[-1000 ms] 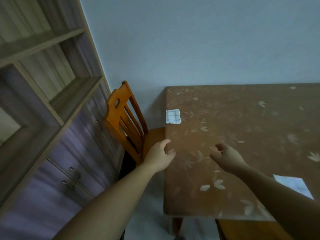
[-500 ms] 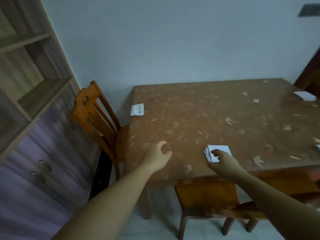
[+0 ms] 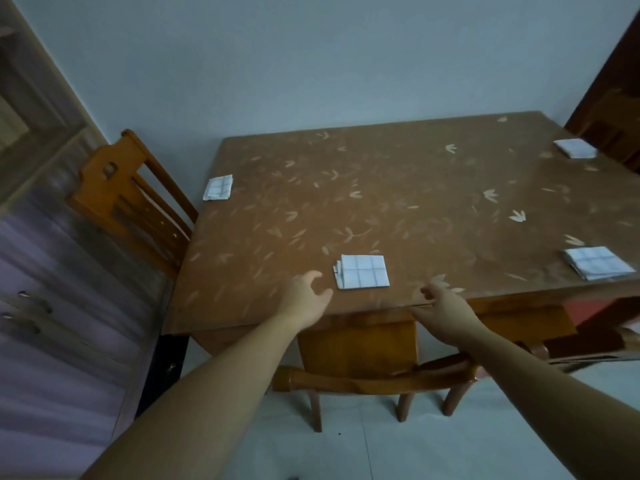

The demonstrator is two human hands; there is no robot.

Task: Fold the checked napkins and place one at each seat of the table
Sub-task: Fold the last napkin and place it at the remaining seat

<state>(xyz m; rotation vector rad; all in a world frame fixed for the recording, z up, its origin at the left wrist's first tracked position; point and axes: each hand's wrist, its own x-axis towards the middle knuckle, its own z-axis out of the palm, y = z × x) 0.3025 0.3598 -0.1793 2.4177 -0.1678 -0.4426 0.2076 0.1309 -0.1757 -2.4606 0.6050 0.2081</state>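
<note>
A: While the left hand [image 3: 306,299] and right hand [image 3: 446,310] are hanging loosely curled, gripping nothing, where is the folded napkin [image 3: 363,276] lying?

B: Between them, touching neither, just inside the front edge of the table [image 3: 381,202]; bare top is stretching beyond. The right hand is no longer covering it as before.

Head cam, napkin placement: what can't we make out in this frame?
- Dark shape at the far right corner: head view, blurred and cut by the right edge; cannot tell if it is a chair.
- Far-right napkin: head view, too small and blurred to read its folds.
- Near chair: head view, seat partly under the table.
- Left chair: head view, seat hidden by its backrest.
</note>
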